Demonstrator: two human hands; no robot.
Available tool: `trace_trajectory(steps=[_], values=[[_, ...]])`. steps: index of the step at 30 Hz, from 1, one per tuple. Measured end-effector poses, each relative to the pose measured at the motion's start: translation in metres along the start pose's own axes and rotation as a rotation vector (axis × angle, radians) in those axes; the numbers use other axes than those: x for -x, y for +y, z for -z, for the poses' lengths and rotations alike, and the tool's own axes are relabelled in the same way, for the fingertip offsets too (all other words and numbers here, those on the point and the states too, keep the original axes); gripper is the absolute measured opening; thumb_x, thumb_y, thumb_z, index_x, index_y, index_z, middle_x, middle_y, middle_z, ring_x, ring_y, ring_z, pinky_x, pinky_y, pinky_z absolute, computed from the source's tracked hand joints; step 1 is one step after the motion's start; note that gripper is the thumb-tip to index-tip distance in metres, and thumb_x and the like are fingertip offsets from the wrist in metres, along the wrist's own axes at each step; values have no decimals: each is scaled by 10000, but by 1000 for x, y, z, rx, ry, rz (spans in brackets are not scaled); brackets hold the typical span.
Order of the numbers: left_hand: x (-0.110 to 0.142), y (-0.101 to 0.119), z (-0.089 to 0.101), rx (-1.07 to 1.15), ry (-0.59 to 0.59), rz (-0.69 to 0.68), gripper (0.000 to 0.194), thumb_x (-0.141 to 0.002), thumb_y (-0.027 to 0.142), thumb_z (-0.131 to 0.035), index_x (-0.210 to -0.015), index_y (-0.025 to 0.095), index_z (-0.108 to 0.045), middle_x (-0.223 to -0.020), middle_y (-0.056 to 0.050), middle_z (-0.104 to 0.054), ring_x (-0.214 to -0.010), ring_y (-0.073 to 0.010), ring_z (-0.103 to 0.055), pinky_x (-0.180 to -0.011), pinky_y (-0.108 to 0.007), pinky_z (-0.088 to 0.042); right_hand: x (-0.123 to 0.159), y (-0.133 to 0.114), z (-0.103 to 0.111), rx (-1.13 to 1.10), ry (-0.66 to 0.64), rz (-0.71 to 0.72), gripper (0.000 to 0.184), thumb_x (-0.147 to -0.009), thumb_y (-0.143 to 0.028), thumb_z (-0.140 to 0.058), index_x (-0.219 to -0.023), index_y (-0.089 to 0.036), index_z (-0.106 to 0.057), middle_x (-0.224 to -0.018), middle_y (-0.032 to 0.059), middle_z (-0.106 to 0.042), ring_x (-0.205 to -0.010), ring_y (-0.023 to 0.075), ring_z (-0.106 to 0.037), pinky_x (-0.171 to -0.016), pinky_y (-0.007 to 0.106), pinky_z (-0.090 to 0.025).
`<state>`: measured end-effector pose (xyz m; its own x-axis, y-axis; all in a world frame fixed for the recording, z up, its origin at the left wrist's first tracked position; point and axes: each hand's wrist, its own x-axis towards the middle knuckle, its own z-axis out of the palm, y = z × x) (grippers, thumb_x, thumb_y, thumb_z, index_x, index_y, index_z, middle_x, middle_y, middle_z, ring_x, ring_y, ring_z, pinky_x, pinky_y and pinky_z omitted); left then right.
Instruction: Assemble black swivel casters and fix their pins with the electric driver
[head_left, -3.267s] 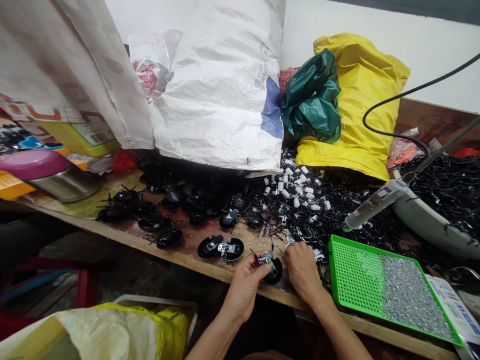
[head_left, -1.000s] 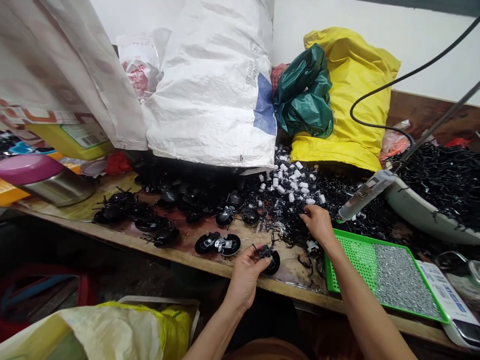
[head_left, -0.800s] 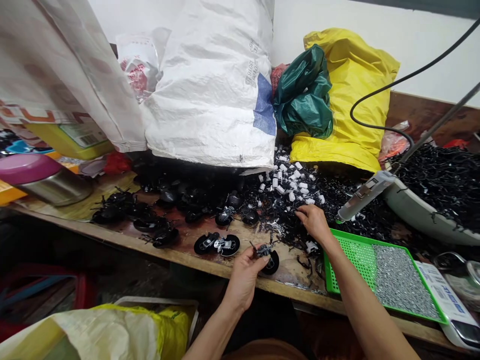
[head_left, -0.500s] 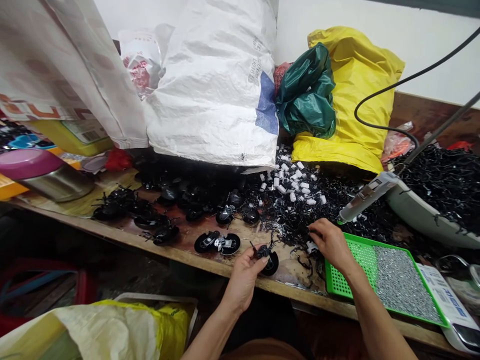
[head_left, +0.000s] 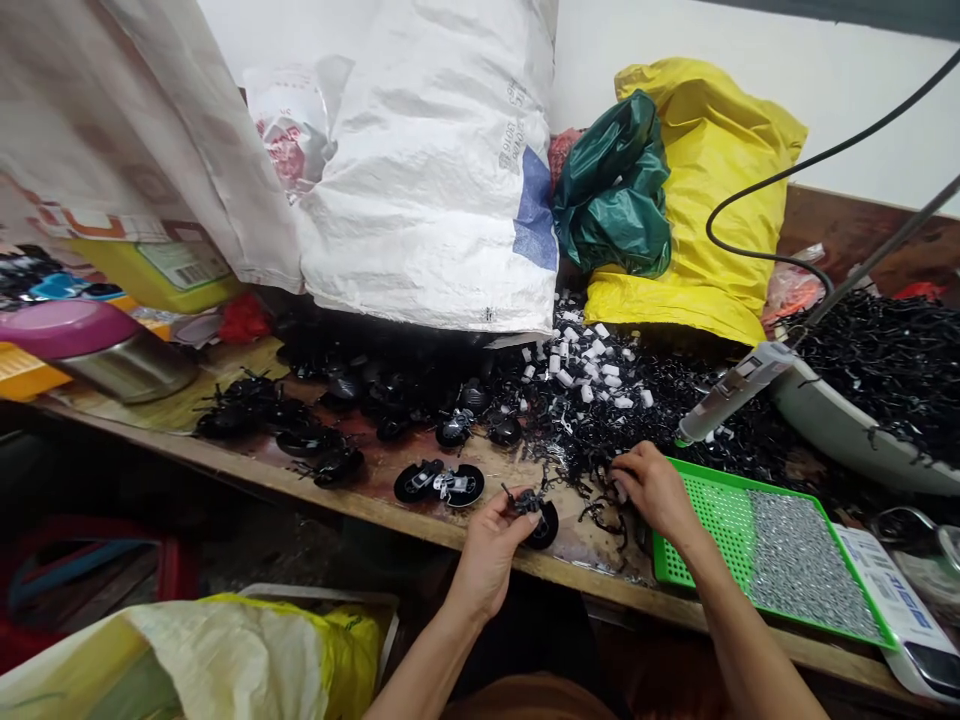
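At the left edge of the frame, a purple-lidded flask [head_left: 97, 350]; right of it, clustered dark models [head_left: 244, 405] along the tabletop [head_left: 379, 470]. Below centre, a bike [head_left: 440, 483] lying near, but apart from, the left fingers. In the lower middle, the left hand [head_left: 491, 550], closed around a toy [head_left: 547, 522]: pinched between thumb and fingers, with one visible wheel jutting out right of the thumb tip and dark prongs poking up above the grip. Right of centre, white blocks [head_left: 589, 367] strewn over black bits [head_left: 592, 438]. Below those, the right hand [head_left: 654, 490], with fingertips drawn together over the bits; perhaps around something, but too hidden to tell. Farther right, a tube [head_left: 731, 393] slanting down toward a green tray [head_left: 701, 510], half covered in silver pieces [head_left: 810, 560]. At the right edge, a heaped bowl [head_left: 825, 428].
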<state>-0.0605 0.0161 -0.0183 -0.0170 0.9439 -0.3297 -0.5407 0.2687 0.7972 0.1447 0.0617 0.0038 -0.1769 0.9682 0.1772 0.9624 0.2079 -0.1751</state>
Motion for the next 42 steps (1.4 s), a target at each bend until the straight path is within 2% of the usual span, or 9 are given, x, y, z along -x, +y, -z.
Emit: trace_trajectory(steps=[4,7,15,21,24,28,32,37,42], values=[[-1,-2,0,15,1,-8,257,-542,112,-715,-781,140,-626,-716,9,-628,-670,-81,-525,-664,-178,-392,5,15,5,-140,190,-26,244,-856,-287,-367,-856,-170,-581,-765,41,-585,-693,141,-560,-627,233,-408],[-1,0,0,38,1,10,248,-538,109,-718,-767,137,-627,-700,10,-624,-650,-81,-527,-638,-176,-396,14,7,1,-172,251,-17,252,-867,-280,-342,-882,-166,-566,-708,37,-594,-623,141,-559,-575,237,-404],[5,3,-11,168,-72,147,254,-532,94,-719,-762,145,-626,-733,-8,-642,-674,-98,-551,-668,-205,-420,50,-54,-25,-122,233,294,238,-828,-124,-395,-708,-178,-594,-675,47,-576,-627,144,-517,-576,250,-390],[-1,2,-20,127,-101,138,254,-548,109,-711,-783,147,-623,-740,-9,-648,-679,-101,-556,-672,-208,-422,58,-48,-20,-437,128,269,190,-818,-119,-408,-902,-185,-565,-912,75,-562,-799,149,-546,-680,260,-465],[-8,4,-23,97,-77,101,293,-529,125,-724,-799,158,-615,-713,4,-641,-651,-95,-550,-648,-204,-419,49,-29,-8,-475,177,216,198,-825,-139,-403,-937,-194,-556,-945,73,-544,-840,150,-544,-722,270,-467],[-23,2,-32,14,-97,21,294,-520,141,-717,-795,151,-613,-671,20,-621,-611,-79,-526,-618,-187,-407,16,-6,8,-166,229,92,261,-817,-138,-391,-993,-202,-573,-1043,106,-514,-931,208,-494,-741,342,-434],[-38,-2,-42,-79,-162,-32,267,-525,148,-697,-778,147,-610,-663,19,-615,-604,-90,-522,-612,-205,-406,-22,-1,15,112,69,121,405,-730,-84,-485,-1071,-292,-551,-1204,84,-458,-1019,255,-415,-758,366,-358],[-48,1,-54,-138,-202,-56,208,-512,120,-681,-712,143,-627,-611,31,-598,-571,-86,-503,-581,-195,-385,-41,10,14,104,69,41,155,-746,-197,-529,-859,-235,-628,-824,67,-617,-843,219,-473,-698,319,-335],[-58,7,-70,-187,-258,-77,198,-504,90,-663,-694,143,-646,-619,29,-609,-589,-95,-508,-602,-202,-377,-48,28,13,-29,198,-76,173,-783,-233,-462,-797,-203,-632,-765,61,-629,-760,193,-524,-670,293,-361]])
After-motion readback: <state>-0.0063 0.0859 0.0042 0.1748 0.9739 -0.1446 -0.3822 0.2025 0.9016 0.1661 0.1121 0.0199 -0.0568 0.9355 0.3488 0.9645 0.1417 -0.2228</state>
